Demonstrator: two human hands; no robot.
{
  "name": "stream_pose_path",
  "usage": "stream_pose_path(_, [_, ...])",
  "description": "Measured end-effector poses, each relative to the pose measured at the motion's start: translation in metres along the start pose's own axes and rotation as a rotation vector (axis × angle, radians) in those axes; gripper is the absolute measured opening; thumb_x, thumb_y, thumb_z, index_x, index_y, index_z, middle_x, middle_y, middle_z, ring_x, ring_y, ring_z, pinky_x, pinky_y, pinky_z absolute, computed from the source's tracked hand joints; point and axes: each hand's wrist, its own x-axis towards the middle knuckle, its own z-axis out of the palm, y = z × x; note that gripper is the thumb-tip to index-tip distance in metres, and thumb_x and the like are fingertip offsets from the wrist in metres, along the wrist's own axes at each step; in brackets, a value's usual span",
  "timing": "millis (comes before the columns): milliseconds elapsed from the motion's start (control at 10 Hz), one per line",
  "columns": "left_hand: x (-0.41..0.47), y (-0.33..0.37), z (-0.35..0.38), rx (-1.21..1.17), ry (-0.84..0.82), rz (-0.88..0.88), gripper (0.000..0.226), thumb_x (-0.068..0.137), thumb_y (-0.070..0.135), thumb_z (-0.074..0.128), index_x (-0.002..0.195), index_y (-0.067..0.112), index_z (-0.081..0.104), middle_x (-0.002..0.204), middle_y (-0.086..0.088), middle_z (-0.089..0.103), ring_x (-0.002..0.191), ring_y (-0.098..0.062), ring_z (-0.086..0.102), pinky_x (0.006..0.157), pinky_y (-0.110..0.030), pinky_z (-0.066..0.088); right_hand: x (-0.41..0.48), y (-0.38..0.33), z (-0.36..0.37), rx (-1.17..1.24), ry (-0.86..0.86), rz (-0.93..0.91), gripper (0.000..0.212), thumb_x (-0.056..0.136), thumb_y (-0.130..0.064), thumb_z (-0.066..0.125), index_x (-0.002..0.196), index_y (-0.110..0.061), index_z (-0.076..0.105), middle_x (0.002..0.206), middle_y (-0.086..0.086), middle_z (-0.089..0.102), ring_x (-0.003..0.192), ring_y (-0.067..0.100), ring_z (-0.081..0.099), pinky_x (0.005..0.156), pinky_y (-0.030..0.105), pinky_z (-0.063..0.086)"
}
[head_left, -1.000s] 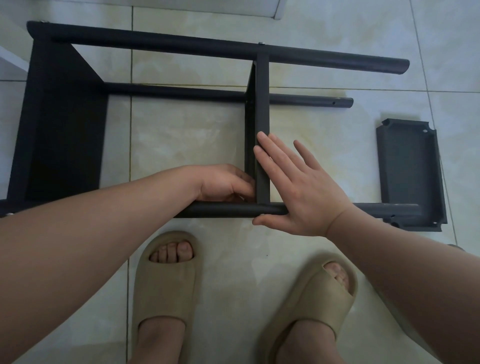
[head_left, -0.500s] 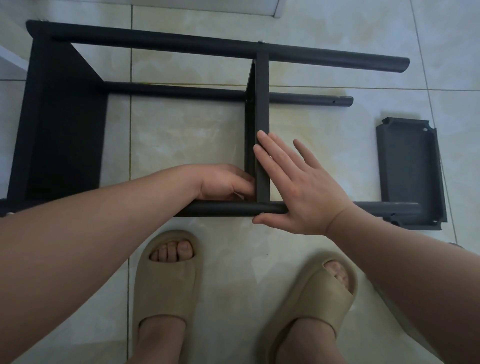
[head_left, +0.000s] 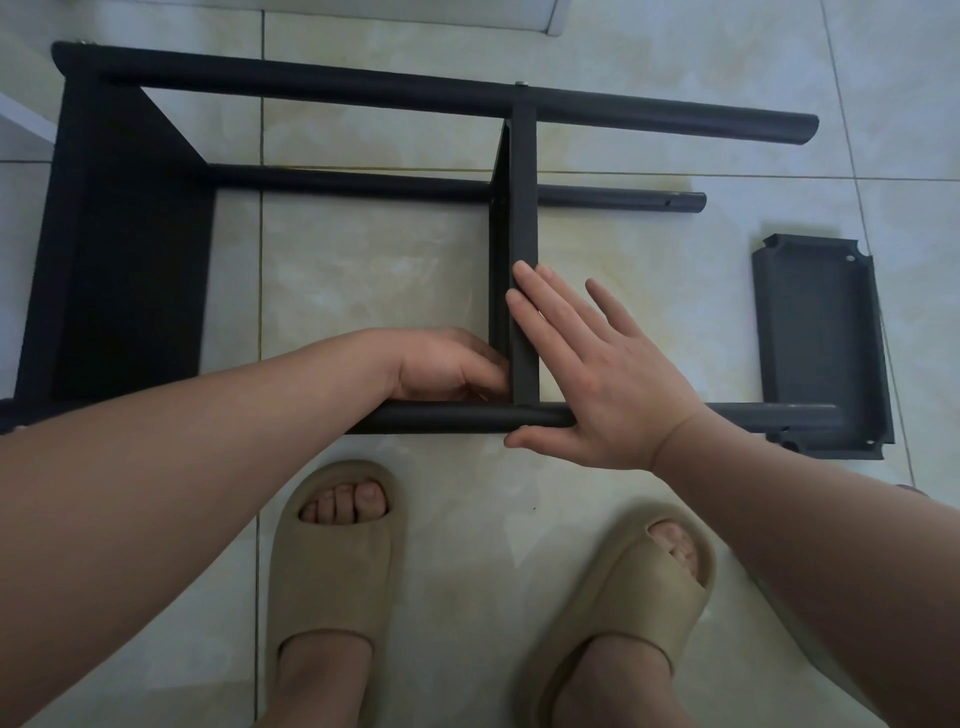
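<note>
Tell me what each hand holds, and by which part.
Right hand holds nothing: it presses flat against the middle shelf, thumb by the front pole. Left hand curls at the shelf-pole corner; whether it grips anything is hidden.

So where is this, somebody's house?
Probably a room in a home: a pale tiled floor, the person's foam slippers, and a half-built dark metal rack frame lying on the tiles.

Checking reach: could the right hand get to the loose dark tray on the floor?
Probably yes: the right hand lies flat, gripping nothing, and only bare tile lies between it and the tray on its right.
</note>
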Motion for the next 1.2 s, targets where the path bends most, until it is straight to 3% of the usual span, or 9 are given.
stream_pose_path(100, [0.0008, -0.0001, -0.0003, -0.072, -0.02, 0.01, 0.013, 0.092, -0.008, 0.052, 0.097, -0.007, 0.065, 0.075, -0.011, 0.068, 0.064, -0.016, 0.067, 0.062, -0.023, 0.053, -0.0001, 0.0004, -0.0001, 0.005, 0.005, -0.001, 0.109, 0.087, -0.08, 0.043, 0.159, -0.002, 0.021, 0.169, 0.014, 0.01, 0.157, 0.029, 0.01, 0.122, 0.057, 0.021])
stream_pose_path(200, [0.0009, 0.0017, -0.0005, -0.16, -0.087, 0.013, 0.023, 0.092, -0.012, 0.047, 0.085, 0.003, 0.064, 0.066, -0.004, 0.069, 0.058, -0.012, 0.068, 0.055, -0.02, 0.052, 0.0002, 0.0007, -0.0001, 0.007, 0.008, -0.001, 0.109, 0.087, -0.079, 0.043, 0.159, -0.001, 0.022, 0.169, 0.014, 0.01, 0.157, 0.029, 0.01, 0.122, 0.057, 0.021])
stream_pose_path(400, [0.0005, 0.0003, 0.0006, -0.129, -0.091, 0.012, 0.028, 0.093, -0.004, 0.05, 0.084, 0.007, 0.074, 0.077, -0.004, 0.073, 0.071, -0.013, 0.071, 0.064, -0.022, 0.055, 0.0001, 0.0007, 0.0, 0.001, 0.01, -0.003, 0.109, 0.087, -0.08, 0.043, 0.159, -0.001, 0.022, 0.168, 0.014, 0.01, 0.156, 0.029, 0.011, 0.122, 0.057, 0.021])
stream_pose_path(600, [0.0028, -0.0019, -0.0004, -0.1, -0.017, 0.012, 0.016, 0.092, -0.008, 0.053, 0.104, -0.008, 0.064, 0.081, -0.015, 0.066, 0.067, -0.019, 0.065, 0.066, -0.025, 0.053, 0.0001, 0.0005, -0.0002, 0.003, 0.007, -0.001, 0.109, 0.086, -0.08, 0.043, 0.159, -0.001, 0.022, 0.168, 0.014, 0.011, 0.157, 0.029, 0.011, 0.122, 0.057, 0.021])
stream_pose_path(700, [0.0014, 0.0016, 0.0, -0.167, -0.068, 0.026, 0.01, 0.084, -0.007, 0.058, 0.088, 0.001, 0.063, 0.068, -0.006, 0.066, 0.058, -0.014, 0.064, 0.057, -0.022, 0.051, 0.0001, 0.0005, -0.0005, 0.005, 0.007, -0.002, 0.109, 0.086, -0.08, 0.043, 0.159, -0.001, 0.022, 0.168, 0.015, 0.011, 0.156, 0.029, 0.011, 0.122, 0.057, 0.021])
stream_pose_path(800, [0.001, 0.0014, 0.0004, -0.179, -0.1, 0.012, 0.014, 0.087, -0.004, 0.055, 0.09, 0.005, 0.066, 0.076, -0.004, 0.072, 0.069, -0.015, 0.07, 0.063, -0.024, 0.054, 0.0, 0.0003, -0.0002, 0.001, 0.005, -0.002, 0.109, 0.086, -0.08, 0.043, 0.159, -0.001, 0.022, 0.169, 0.015, 0.01, 0.157, 0.029, 0.01, 0.122, 0.057, 0.021])
stream_pose_path(900, [0.0006, 0.0, 0.0001, -0.026, -0.031, 0.012, 0.016, 0.093, -0.001, 0.055, 0.096, 0.002, 0.071, 0.079, -0.003, 0.074, 0.072, -0.014, 0.071, 0.066, -0.023, 0.055, 0.0, 0.0004, 0.0001, 0.0, 0.013, -0.004, 0.109, 0.086, -0.08, 0.043, 0.159, -0.001, 0.022, 0.168, 0.015, 0.011, 0.156, 0.03, 0.011, 0.122, 0.057, 0.021])
stream_pose_path(1100, [0.0016, 0.001, 0.0024, -0.084, -0.01, 0.013, 0.013, 0.091, -0.008, 0.053, 0.095, -0.008, 0.065, 0.074, -0.013, 0.068, 0.061, -0.016, 0.068, 0.058, -0.022, 0.053, 0.0001, 0.0011, 0.0007, 0.002, 0.014, -0.004, 0.109, 0.087, -0.08, 0.042, 0.159, -0.001, 0.022, 0.168, 0.015, 0.011, 0.156, 0.029, 0.011, 0.121, 0.058, 0.022])
stream_pose_path(1200, [0.0005, 0.0029, 0.0027, -0.148, -0.046, 0.017, 0.022, 0.09, -0.012, 0.05, 0.08, 0.001, 0.065, 0.066, -0.008, 0.069, 0.057, -0.015, 0.068, 0.054, -0.021, 0.052, 0.0001, 0.001, 0.0016, 0.006, 0.016, -0.005, 0.109, 0.087, -0.08, 0.042, 0.159, -0.001, 0.022, 0.168, 0.015, 0.011, 0.156, 0.029, 0.011, 0.122, 0.058, 0.021])
